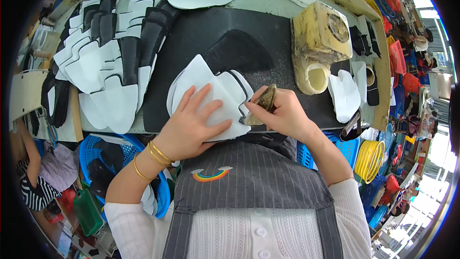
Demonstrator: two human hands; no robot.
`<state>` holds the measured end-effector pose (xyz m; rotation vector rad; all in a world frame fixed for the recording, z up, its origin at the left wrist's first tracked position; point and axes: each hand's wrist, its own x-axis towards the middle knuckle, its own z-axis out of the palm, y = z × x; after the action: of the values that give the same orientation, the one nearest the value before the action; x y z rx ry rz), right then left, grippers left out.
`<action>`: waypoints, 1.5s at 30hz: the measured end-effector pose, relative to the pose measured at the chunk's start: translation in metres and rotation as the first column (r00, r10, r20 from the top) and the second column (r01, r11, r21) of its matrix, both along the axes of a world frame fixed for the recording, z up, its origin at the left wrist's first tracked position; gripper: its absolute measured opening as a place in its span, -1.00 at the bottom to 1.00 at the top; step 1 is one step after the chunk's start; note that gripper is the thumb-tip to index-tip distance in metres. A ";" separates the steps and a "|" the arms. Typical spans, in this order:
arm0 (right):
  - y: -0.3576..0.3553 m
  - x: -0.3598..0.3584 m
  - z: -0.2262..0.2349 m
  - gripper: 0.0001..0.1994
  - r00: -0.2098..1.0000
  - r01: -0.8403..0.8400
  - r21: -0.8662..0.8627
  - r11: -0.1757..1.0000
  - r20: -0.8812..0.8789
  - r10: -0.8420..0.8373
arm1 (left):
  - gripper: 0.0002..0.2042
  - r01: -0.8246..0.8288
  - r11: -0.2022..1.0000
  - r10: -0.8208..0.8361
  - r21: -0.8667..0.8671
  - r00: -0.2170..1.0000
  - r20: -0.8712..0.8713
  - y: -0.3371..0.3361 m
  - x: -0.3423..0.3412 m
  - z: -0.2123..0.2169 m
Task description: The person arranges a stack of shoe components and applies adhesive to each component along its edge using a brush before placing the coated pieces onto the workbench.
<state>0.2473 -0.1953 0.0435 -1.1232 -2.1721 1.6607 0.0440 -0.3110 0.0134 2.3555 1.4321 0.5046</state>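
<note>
Several white shoe-upper pieces (pixel 203 74) lie stacked on a black work mat (pixel 172 29), with dark edges showing along their notched right side. My left hand (pixel 195 124) rests flat on the top piece, fingers spread. In my right hand (pixel 289 115) is a glue-crusted brush (pixel 265 100), its dirty handle standing up between thumb and fingers. Its lower end sits at the notched right edge of the stack, partly covered by my fingers; whether it touches cannot be made out. A black piece (pixel 237 50) lies flat on the mat just beyond the stack.
Overlapping white and black pieces (pixel 98 62) cover the table's left side. At right stands a yellowed, stained container with a spout (pixel 318 43), beside more white pieces (pixel 344 96). Blue baskets (pixel 165 196) sit below the front edge; a yellow basket (pixel 370 161) stands farther right.
</note>
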 end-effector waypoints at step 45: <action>0.059 0.101 -0.009 -0.84 0.829 0.559 0.264 0.786 -0.176 -0.530 | -0.27 -0.003 1.000 0.000 -0.022 0.990 -0.140 0.047 0.001 0.030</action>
<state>0.3482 -0.1358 0.0345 -1.3741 -1.7257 1.0566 0.0454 -0.2636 0.0429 2.4138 1.4915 0.3271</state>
